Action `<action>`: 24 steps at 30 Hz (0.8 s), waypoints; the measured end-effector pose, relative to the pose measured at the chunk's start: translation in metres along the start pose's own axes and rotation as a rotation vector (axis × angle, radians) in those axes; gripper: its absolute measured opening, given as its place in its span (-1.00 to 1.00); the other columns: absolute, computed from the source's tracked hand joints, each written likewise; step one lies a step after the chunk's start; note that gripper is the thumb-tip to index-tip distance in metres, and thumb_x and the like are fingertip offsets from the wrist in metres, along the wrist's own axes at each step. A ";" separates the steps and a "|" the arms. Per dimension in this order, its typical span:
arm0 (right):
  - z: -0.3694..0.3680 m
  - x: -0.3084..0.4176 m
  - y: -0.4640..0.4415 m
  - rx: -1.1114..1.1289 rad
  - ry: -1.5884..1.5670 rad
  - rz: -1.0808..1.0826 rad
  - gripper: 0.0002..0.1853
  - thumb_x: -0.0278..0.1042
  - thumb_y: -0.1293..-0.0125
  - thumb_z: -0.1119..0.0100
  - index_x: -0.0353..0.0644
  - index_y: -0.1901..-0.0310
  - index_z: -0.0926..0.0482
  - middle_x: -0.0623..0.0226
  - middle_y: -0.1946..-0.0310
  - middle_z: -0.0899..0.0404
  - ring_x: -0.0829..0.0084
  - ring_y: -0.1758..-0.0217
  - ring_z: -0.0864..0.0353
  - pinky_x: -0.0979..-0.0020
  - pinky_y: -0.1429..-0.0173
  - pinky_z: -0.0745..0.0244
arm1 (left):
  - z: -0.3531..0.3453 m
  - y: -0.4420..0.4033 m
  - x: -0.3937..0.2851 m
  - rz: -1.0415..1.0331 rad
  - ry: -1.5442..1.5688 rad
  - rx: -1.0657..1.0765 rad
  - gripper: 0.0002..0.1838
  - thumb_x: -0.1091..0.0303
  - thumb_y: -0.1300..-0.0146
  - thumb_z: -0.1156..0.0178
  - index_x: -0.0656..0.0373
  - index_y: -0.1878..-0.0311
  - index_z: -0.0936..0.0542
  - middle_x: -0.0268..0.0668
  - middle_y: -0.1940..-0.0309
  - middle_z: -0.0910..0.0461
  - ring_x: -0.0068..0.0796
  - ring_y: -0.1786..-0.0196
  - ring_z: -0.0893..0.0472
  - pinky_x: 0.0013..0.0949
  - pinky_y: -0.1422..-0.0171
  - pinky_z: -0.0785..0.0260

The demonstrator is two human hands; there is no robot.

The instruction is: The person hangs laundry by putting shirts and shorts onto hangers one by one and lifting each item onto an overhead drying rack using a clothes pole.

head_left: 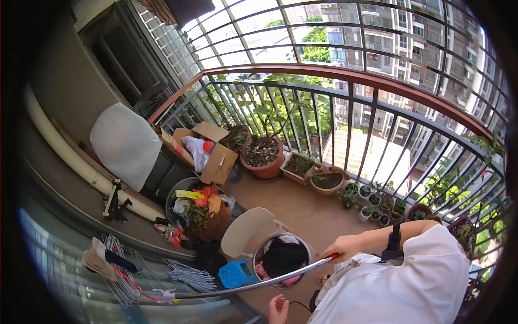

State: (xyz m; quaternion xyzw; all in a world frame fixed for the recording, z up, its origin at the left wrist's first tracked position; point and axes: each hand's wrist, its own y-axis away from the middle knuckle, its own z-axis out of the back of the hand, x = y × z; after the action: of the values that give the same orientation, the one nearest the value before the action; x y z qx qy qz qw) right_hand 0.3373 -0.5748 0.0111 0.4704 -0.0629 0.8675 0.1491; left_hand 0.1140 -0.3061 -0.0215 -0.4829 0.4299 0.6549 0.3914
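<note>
My right hand (345,247) is closed round the red-tipped end of a long metal pole (232,290), which slants down to the left over a bucket. At the pole's far end is a pale clip-like piece (166,296), near wire hangers (121,275). Below the pole, my left hand (278,309) is apart from it, fingers partly curled and nothing seen in them. The metal bucket (313,256) holds black and pink cloth (286,258). Beside it are a blue plastic box (236,274) and a beige stool (245,232).
Potted plants (263,156) line the railing (372,97). An open cardboard box (220,164) and a large bin (171,202) with plants and bags stand left of centre. A pale pipe (70,156) runs along the left wall. More hangers (190,275) lie at the lower left.
</note>
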 end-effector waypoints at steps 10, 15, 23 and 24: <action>-0.005 0.005 0.060 0.064 0.093 -0.028 -0.60 -0.23 -0.17 -0.18 -0.11 -0.05 -0.47 0.19 0.22 -0.58 0.16 0.30 -0.57 0.26 0.26 -0.46 | -0.049 0.009 -0.012 -0.089 0.027 0.147 -0.74 0.39 -0.25 -0.15 0.23 0.02 -0.44 -0.36 0.21 -0.48 -0.58 0.17 -0.44 -0.50 0.03 -0.31; -0.032 0.002 0.103 0.006 0.089 -0.028 -0.61 -0.18 -0.14 -0.15 -0.10 -0.01 -0.49 0.19 0.30 -0.58 0.14 0.32 -0.56 0.23 0.25 -0.44 | -0.078 0.030 -0.035 0.002 -0.107 0.258 -0.72 0.32 -0.25 -0.14 0.29 0.05 -0.45 -0.37 0.30 -0.50 -0.59 0.27 -0.45 -0.51 0.16 -0.33; -0.093 -0.023 0.122 0.075 -0.154 -0.080 -0.59 -0.13 -0.20 -0.10 -0.20 -0.01 -0.45 0.09 0.38 -0.56 0.11 0.31 -0.55 0.22 0.22 -0.43 | -0.107 0.068 -0.039 0.018 -0.225 0.412 -0.70 0.35 -0.24 -0.14 0.18 -0.03 -0.44 -0.38 0.32 -0.48 -0.59 0.30 -0.44 -0.52 0.21 -0.34; -0.101 -0.027 0.123 0.147 -0.232 -0.142 -0.58 -0.12 -0.22 -0.09 -0.24 0.00 -0.45 0.08 0.40 -0.56 0.13 0.32 -0.55 0.24 0.22 -0.43 | -0.105 0.075 -0.039 0.034 -0.240 0.405 -0.70 0.35 -0.24 -0.14 0.18 -0.03 -0.44 -0.38 0.32 -0.48 -0.59 0.30 -0.44 -0.52 0.21 -0.34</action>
State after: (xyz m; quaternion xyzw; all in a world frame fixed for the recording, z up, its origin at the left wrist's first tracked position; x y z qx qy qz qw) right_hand 0.2310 -0.6711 -0.0629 0.5804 0.0173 0.7968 0.1670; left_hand 0.0846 -0.4325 0.0133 -0.3057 0.5111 0.6145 0.5174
